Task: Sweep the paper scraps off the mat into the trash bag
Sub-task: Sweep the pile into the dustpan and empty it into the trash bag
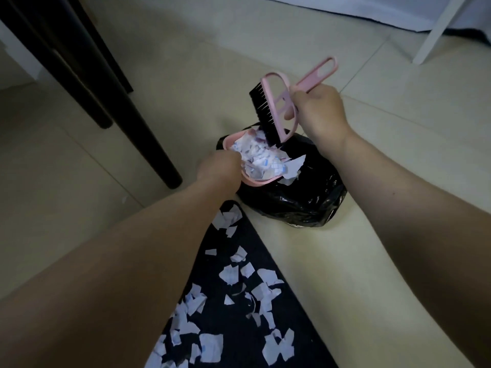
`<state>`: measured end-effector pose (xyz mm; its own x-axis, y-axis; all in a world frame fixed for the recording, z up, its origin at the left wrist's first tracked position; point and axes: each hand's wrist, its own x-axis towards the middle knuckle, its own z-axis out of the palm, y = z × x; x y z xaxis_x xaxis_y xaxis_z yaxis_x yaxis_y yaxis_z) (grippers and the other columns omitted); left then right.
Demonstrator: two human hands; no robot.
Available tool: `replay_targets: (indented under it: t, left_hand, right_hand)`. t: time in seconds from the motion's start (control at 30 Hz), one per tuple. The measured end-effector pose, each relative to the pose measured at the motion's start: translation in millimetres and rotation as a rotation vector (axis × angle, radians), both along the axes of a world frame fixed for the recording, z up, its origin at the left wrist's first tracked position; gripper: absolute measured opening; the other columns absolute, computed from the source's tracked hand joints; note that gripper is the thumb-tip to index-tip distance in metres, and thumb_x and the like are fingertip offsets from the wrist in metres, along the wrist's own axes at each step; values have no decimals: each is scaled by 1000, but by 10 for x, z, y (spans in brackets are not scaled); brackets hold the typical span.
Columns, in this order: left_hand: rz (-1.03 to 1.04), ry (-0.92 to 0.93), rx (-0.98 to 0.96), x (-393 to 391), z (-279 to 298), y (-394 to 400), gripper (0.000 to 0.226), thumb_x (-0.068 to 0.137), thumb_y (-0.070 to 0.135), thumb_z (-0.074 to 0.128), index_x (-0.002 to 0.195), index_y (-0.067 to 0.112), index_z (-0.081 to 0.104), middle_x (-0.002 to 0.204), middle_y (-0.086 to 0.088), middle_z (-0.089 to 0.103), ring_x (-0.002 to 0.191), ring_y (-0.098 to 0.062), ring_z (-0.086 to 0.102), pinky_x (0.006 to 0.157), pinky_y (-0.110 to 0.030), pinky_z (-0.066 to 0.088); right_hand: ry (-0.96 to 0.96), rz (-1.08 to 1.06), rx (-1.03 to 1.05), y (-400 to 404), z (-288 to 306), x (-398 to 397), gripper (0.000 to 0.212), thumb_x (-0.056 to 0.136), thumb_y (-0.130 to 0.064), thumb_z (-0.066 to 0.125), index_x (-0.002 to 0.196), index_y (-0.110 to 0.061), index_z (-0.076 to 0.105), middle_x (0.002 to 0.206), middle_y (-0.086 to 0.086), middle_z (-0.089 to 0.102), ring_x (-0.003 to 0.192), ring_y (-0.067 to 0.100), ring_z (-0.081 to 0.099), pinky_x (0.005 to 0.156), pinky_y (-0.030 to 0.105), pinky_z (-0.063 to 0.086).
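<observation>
Scraps (261,156) are filling the pink dustpan (251,181), which the left hand (219,168) is gripping, fingers closed, over the black bag (305,192) on the floor (79,181). Right hand (316,110) is clenching the brush (276,107) handle, bristles touching the pile. More scraps are lying on the mat (239,328).

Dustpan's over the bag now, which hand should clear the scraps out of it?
Right, probably. The right hand holds the brush with its bristles at the loaded dustpan, above the bag. The left hand is occupied holding the dustpan.
</observation>
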<state>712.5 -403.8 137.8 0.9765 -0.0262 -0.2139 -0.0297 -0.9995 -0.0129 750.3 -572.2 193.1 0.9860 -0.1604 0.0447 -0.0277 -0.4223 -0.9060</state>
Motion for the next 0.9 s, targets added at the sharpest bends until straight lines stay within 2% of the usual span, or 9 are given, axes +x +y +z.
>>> replay_targets:
  t: [0.13, 0.23, 0.37, 0.47, 0.57, 0.6, 0.77, 0.9]
  left_hand:
    - [-102, 15, 179, 71, 8, -98, 26, 91, 4, 46, 114, 9, 58, 118, -11, 59, 107, -29, 58, 69, -31, 37]
    - [-165, 14, 273, 84, 48, -154, 24, 90, 5, 49, 111, 10, 59, 117, -10, 60, 109, -29, 57, 69, -30, 35]
    - [-198, 1, 387, 71, 130, -190, 23, 87, 3, 51, 107, 9, 60, 114, -9, 60, 109, -28, 53, 72, -31, 40]
    - [-216, -24, 467, 80, 184, -193, 27, 86, 4, 52, 110, 10, 62, 116, -11, 58, 111, -29, 50, 78, -34, 43]
    - [-258, -59, 576, 51, 239, -203, 26, 84, 4, 53, 107, 8, 62, 112, -13, 56, 105, -29, 50, 57, -30, 31]
    - [-278, -75, 613, 30, 261, -207, 24, 84, 4, 53, 105, 7, 63, 110, -13, 56, 101, -29, 50, 55, -30, 29]
    - [-394, -248, 679, -53, 333, -202, 20, 85, 12, 51, 101, 8, 62, 100, -11, 58, 93, -25, 47, 70, -34, 30]
    - [-443, -349, 670, -95, 330, -197, 30, 84, 12, 49, 111, 5, 59, 112, -14, 54, 100, -27, 45, 78, -35, 34]
  right_hand:
    - [73, 55, 13, 61, -277, -102, 37, 95, -28, 49, 60, -23, 59, 52, -10, 61, 57, 6, 56, 68, 26, 44]
    - [105, 72, -4, 71, -411, -178, 38, 98, -29, 46, 63, -19, 58, 62, -7, 61, 59, 11, 56, 62, 27, 42]
    - [150, 31, -100, 5, -532, -212, 39, 98, -35, 44, 80, -9, 67, 83, 6, 70, 79, 25, 63, 73, 31, 47]
    - [182, -35, -169, -117, -605, -233, 42, 98, -37, 42, 90, -5, 69, 92, 9, 70, 84, 28, 63, 72, 32, 45]
    - [186, -98, -196, -224, -652, -266, 42, 98, -35, 42, 93, -3, 68, 92, 11, 71, 86, 31, 64, 70, 32, 45]
    - [190, -116, -203, -245, -656, -278, 41, 98, -35, 42, 94, -3, 68, 93, 12, 71, 86, 31, 64, 70, 32, 45]
    - [200, -177, -235, -290, -652, -308, 40, 96, -34, 44, 95, -2, 68, 94, 13, 72, 87, 31, 64, 73, 34, 48]
    - [232, -160, -242, -254, -663, -320, 41, 95, -34, 45, 92, -2, 69, 94, 11, 73, 86, 30, 65, 73, 34, 49]
